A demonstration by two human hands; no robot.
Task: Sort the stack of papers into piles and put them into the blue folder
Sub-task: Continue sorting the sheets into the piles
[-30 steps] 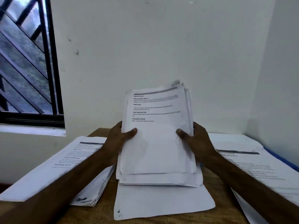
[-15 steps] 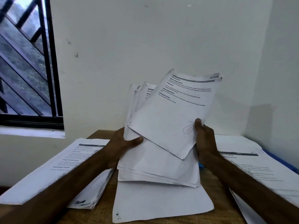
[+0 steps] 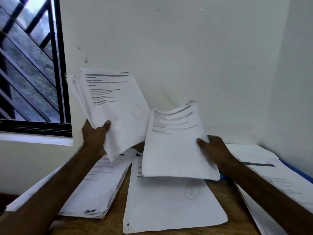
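Well, the left hand (image 3: pixel 94 134) has its thumb laid across the face of the remaining stack (image 3: pixel 116 106) and its fingers curled behind, clamping the lower corner so the pages stand up tilted toward the window (image 3: pixel 30 68), out of the way and easy to read. The right hand (image 3: pixel 214 149) pinches a thin batch (image 3: pixel 174 146) by its right edge, thumb on top. I can't see the fingers underneath. It holds those pages nearly flat, low over the middle pile (image 3: pixel 171 207) on the wooden table (image 3: pixel 225 195), which to me looks like the spot they are meant for. A thicker left pile (image 3: pixel 101 182) lies under the left forearm, and a right pile (image 3: pixel 271 177) spreads toward the corner, each with its heading uppermost so the kinds can be told apart. The blue folder (image 3: pixel 299 174) shows only as a blue strip beneath that right pile, against the wall. Nothing seems filed in it yet, so the sorting looks well short of done.
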